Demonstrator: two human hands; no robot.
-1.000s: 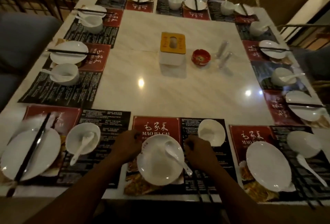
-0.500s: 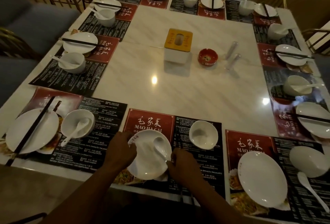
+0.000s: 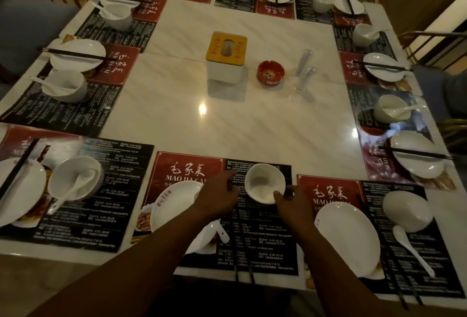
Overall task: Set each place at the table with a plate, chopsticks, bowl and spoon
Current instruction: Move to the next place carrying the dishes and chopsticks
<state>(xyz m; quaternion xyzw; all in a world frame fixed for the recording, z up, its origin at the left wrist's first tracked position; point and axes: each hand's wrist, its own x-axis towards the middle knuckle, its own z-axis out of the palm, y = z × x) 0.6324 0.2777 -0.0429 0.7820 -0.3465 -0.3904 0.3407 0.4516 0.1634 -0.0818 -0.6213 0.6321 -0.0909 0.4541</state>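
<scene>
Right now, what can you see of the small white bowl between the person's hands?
The small white bowl is round, glossy, ceramic-looking and empty. It is open side up over the black half of the nearest placemat. The right hand pinches its near rim, thumb inside. The left hand is close at its left side; contact is unclear.

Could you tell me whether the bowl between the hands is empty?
Empty: the bowl stands upright and its white inside shows nothing in it.

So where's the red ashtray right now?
Head view, table centre, slightly right: the ashtray sits between the tissue box on its left and two shakers on its right.
</scene>
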